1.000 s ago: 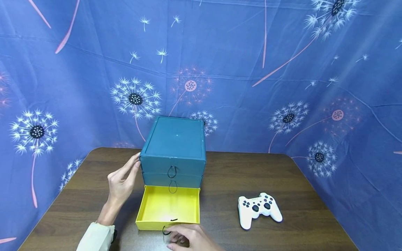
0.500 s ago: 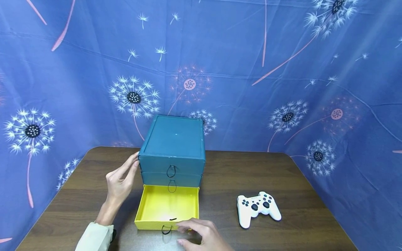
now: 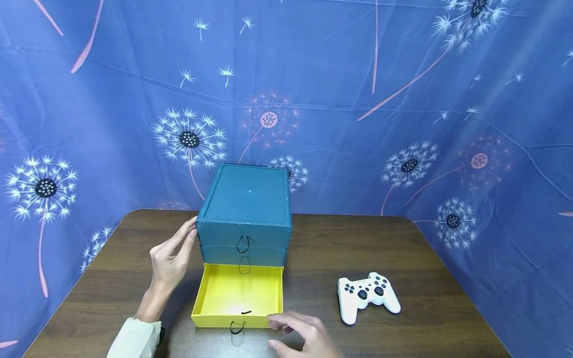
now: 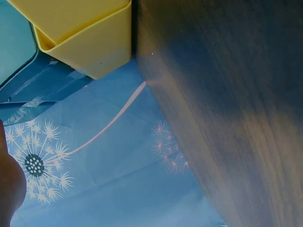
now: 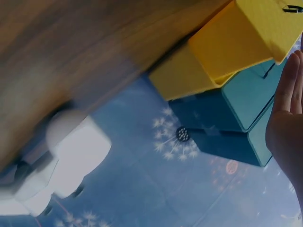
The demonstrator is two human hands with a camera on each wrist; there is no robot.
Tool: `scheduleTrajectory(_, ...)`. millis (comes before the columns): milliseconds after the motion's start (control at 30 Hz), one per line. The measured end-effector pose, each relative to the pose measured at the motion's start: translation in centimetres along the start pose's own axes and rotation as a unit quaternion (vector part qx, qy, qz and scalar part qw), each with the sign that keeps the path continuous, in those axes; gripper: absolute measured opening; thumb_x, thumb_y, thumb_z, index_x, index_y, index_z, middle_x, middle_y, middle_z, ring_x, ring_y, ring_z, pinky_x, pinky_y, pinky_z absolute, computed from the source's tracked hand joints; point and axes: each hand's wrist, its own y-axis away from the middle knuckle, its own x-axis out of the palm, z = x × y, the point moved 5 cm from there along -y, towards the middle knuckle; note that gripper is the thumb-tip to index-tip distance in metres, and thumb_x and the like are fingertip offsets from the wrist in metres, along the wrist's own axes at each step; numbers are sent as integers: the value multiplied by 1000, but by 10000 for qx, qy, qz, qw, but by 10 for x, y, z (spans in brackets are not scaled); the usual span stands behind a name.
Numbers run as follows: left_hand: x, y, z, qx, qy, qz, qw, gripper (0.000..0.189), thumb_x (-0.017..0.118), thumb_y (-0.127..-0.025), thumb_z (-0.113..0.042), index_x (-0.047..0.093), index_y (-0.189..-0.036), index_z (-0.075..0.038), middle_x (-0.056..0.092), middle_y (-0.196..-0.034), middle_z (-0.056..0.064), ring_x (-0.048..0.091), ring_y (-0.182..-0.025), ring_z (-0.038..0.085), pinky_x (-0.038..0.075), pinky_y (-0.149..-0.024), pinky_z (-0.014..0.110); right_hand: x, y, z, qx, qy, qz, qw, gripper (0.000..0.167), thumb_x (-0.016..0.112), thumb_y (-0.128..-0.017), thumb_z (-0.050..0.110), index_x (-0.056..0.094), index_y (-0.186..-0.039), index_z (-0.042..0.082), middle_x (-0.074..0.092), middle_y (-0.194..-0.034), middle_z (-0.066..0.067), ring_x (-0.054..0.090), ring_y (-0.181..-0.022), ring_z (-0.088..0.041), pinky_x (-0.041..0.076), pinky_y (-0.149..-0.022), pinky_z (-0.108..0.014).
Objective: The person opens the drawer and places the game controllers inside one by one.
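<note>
A small chest of drawers (image 3: pixel 243 196) stands on the table, its upper two levels teal. Its yellow bottom drawer (image 3: pixel 239 291) is pulled out, with a small black strip (image 3: pixel 246 312) inside near the front. My left hand (image 3: pixel 167 261) rests its fingertips against the chest's left side. My right hand (image 3: pixel 306 334) is at the drawer's front right corner, fingers extended and thumb apart, holding nothing. Whether its fingertips touch the drawer I cannot tell. In the right wrist view, the fingers (image 5: pixel 286 85) look straight. A black loop handle (image 3: pixel 236 333) hangs on the drawer's front.
A white game controller (image 3: pixel 368 297) lies on the wooden table (image 3: pixel 340 248) right of the drawer; the right wrist view shows it blurred. Behind the table hangs a blue dandelion-print cloth (image 3: pixel 322 139). Thin black loops hang on both teal drawer fronts.
My right hand has let go of the yellow drawer's loop handle and moved right along the front to the corner. My left hand stays against the chest. The drawer remains pulled out.
</note>
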Motion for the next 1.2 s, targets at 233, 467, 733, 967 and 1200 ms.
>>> scheduleTrajectory(233, 0, -1, -1, -7, 7, 8, 10000, 30, 71, -91, 11, 72, -121, 10, 73, -113, 26, 68, -110, 2, 53, -92, 15, -14, 9, -1, 224, 1, -289, 9993, 31, 77, -95, 6, 69, -125, 5, 74, -106, -8, 73, -95, -18, 65, -73, -35)
scheduleTrajectory(467, 0, -1, -2, 17, -59, -22, 10000, 30, 72, -91, 10, 72, -120, 10, 73, -112, 26, 68, -110, 1, 53, -92, 14, -30, 22, -7, -162, 537, -982, 9936, 42, 82, -87, -1, 70, -126, 8, 75, -106, -3, 74, -91, -18, 63, -70, -27)
scheduleTrajectory(733, 0, -2, -5, 39, -98, -35, 9999, 36, 71, -84, 18, 72, -120, 11, 73, -110, 27, 67, -110, 0, 52, -91, 12, -46, 36, -15, 174, 887, -1341, 9868, 46, 84, -83, -3, 71, -124, 11, 75, -106, -2, 74, -90, -18, 63, -66, -29)
scheduleTrajectory(967, 0, -4, -7, 65, -26, -87, 9999, 37, 70, -82, 22, 72, -118, 13, 73, -109, 28, 68, -109, 1, 53, -90, 13, -66, 47, -22, -125, 1451, -1703, 9746, 58, 86, -71, -13, 71, -123, 8, 76, -104, -6, 73, -89, -18, 59, -70, -20)
scheduleTrajectory(1200, 0, -2, -5, 47, -33, -95, 9999, 33, 71, -86, 17, 72, -119, 12, 73, -110, 27, 68, -109, 1, 53, -90, 13, -79, 59, -26, -196, 1833, -1864, 9650, 61, 87, -65, -13, 72, -122, 7, 76, -101, -6, 73, -85, -17, 58, -73, -17)
